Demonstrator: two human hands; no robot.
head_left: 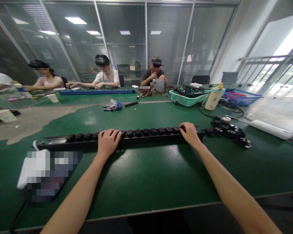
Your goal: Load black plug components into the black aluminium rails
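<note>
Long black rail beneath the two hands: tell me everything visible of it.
The long, narrow black rail, apparently metal or plastic, lies flat and crosswise on the glossy green tabletop. Round black pieces line its top; near the left end, a pale, shiny stretch carries none. The left hand covers part of the row; the right hand rests near the right end. Its underside is hidden.

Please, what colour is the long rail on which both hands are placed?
The long rail is black, seen best in the head view.
</note>
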